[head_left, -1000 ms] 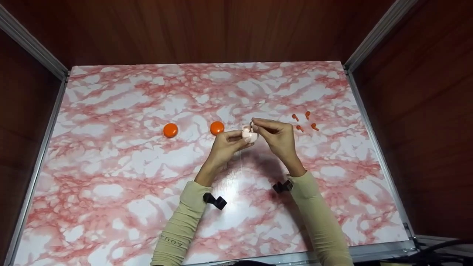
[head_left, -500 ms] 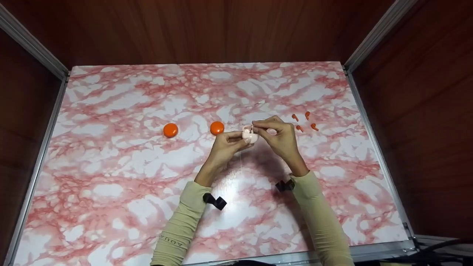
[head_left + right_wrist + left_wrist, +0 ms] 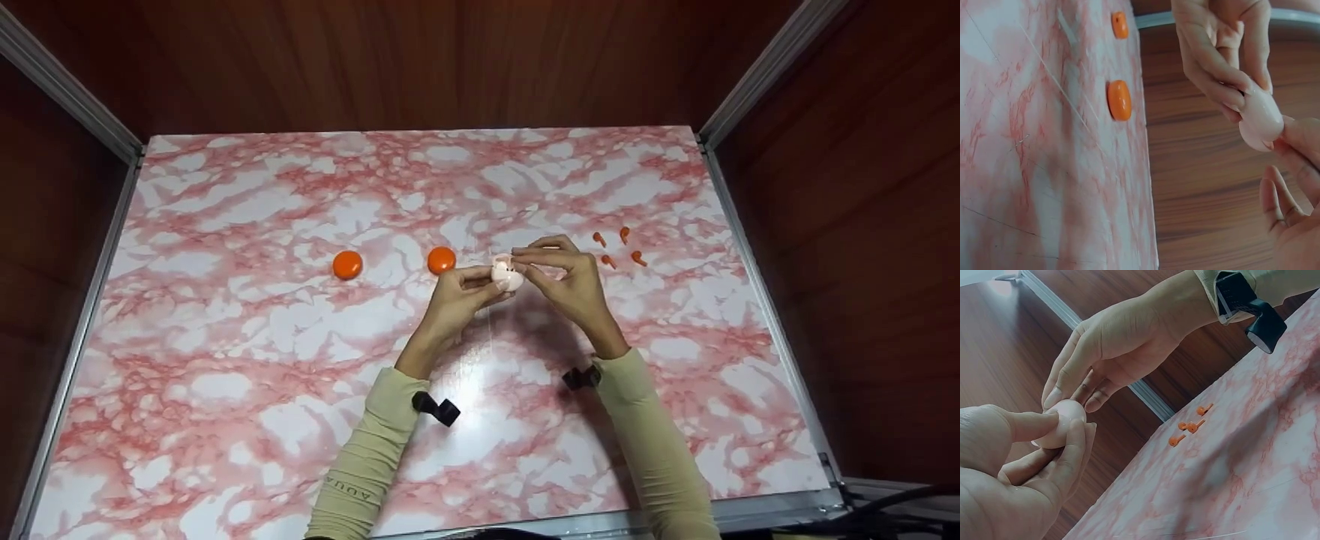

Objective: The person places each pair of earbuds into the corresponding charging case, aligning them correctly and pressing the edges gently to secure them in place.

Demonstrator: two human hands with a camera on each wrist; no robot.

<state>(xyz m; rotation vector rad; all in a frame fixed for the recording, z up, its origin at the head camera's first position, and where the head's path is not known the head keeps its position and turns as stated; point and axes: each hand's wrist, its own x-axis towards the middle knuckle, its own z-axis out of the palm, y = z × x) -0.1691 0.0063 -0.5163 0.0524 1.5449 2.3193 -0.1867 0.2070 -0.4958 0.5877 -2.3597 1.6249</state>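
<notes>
A small glossy white earbud case (image 3: 508,280) is held up over the table, its lid (image 3: 1251,139) swung open. My left hand (image 3: 456,296) grips the case's body between thumb and fingers. My right hand (image 3: 568,283) reaches in from the other side, thumb and index fingertips right at the case's opening, the other fingers loosely spread. Dark spots show at the opening in the head view. In the left wrist view, the fingers of the right hand (image 3: 1123,343) lie close along the case's top. The case's inside is mostly hidden.
Two round orange cases stand left of the hands, one farther off (image 3: 347,265) and one near the left fingers (image 3: 442,260). Several orange earbuds (image 3: 638,258) lie to the right on the red-and-white marbled table (image 3: 225,315). Brown wood-grain panels (image 3: 420,67) wall the table.
The white earbud pinched in the right fingers has gone down into the case and no longer shows above it. The right hand's other fingers have spread; the left hand keeps its place.
</notes>
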